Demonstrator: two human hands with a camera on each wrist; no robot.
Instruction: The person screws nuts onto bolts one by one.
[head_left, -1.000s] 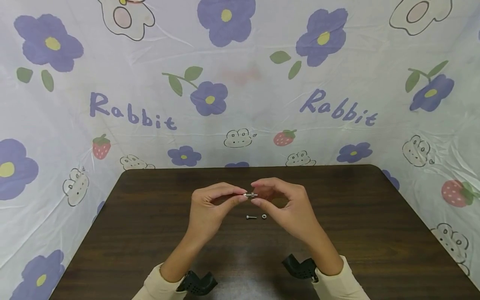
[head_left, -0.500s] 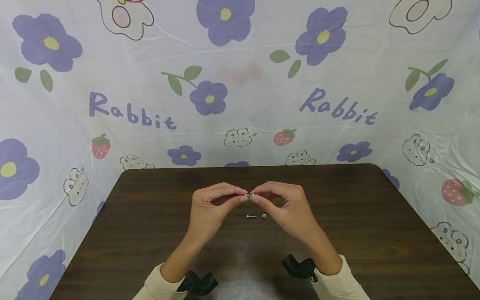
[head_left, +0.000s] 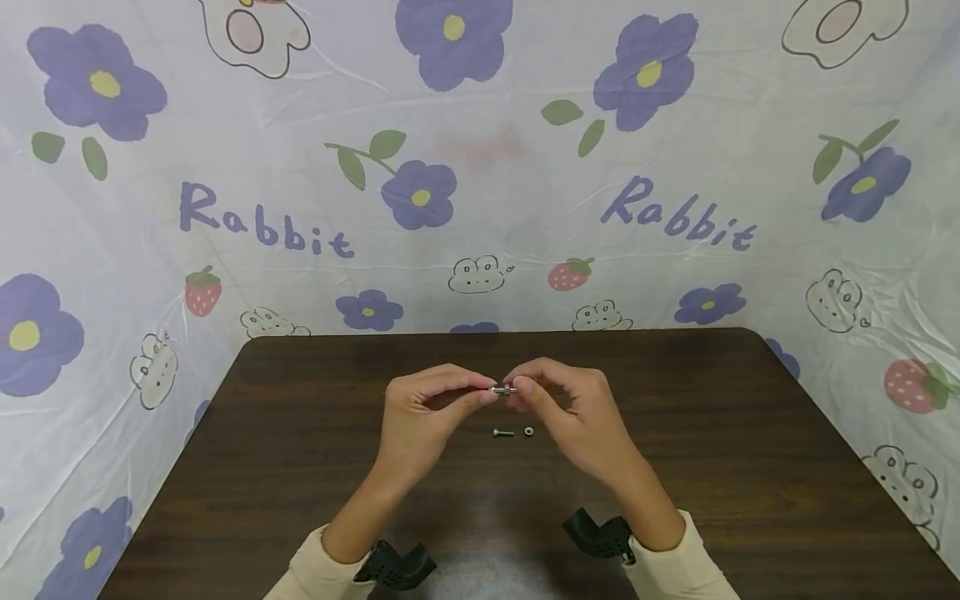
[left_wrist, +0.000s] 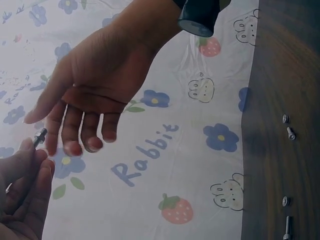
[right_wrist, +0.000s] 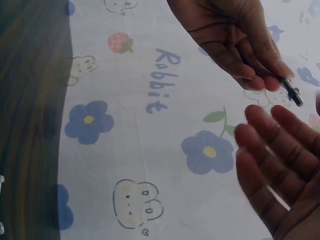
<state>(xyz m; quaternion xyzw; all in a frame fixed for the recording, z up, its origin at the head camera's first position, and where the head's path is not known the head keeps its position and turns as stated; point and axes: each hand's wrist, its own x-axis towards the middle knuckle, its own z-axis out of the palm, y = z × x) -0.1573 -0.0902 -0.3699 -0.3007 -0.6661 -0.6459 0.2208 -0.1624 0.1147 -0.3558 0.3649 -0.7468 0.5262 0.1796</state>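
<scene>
While the left hand pinched the bolt by one end above the table, the right hand held nothing, loosely spread near the free end. Bolt looked light, stiff, maybe slick; best hold: a fingertip pinch clear of the nut.

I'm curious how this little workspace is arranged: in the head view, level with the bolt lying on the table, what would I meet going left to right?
Left hand → small metal bolt → small metal nut → right hand.
</scene>
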